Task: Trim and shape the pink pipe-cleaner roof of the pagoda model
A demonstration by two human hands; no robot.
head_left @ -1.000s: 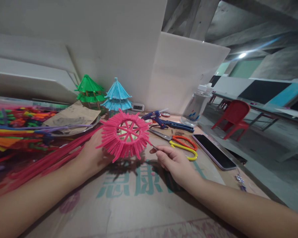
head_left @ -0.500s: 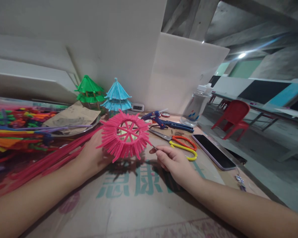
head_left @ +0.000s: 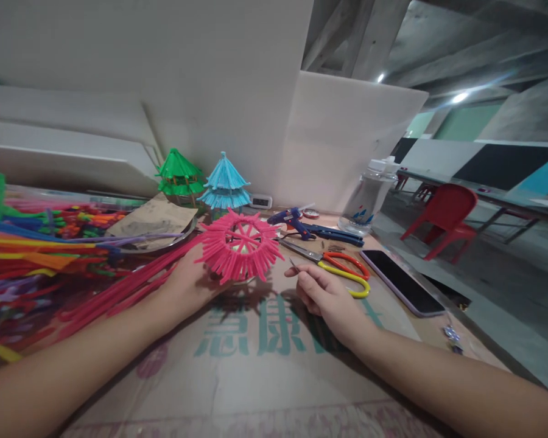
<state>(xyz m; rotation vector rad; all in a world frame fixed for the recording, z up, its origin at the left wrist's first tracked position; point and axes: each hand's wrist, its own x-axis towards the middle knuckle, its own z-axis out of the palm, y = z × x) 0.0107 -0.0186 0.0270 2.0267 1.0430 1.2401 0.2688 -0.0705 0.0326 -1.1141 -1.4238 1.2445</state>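
Observation:
My left hand (head_left: 195,277) is closed on a pink pipe-cleaner roof (head_left: 237,258) from its left and underside; the roof hides the fingertips. Short pink strips fan out from a ring with crossing spokes at its centre. My right hand (head_left: 319,293) sits just right of the roof, thumb and fingers pinched on a thin, dark, pointed tool (head_left: 294,265), most of it hidden in the grip. The tool's tip is apart from the pink strips. Scissors (head_left: 344,264) with orange and yellow handles lie right behind this hand.
Blue (head_left: 223,182) and green (head_left: 179,173) pipe-cleaner pavilions stand at the back. Loose pipe cleaners (head_left: 50,249) cover the left side. A glue gun (head_left: 292,220), dark blue tool (head_left: 333,233), clear bottle (head_left: 365,198) and phone (head_left: 402,283) are toward the right. A small clock (head_left: 260,201) stands behind.
The pink roof has tipped, its top turning away from facing me to a more upward tilt. The pointed tool has come away from the roof's right edge. The whole view has shifted slightly.

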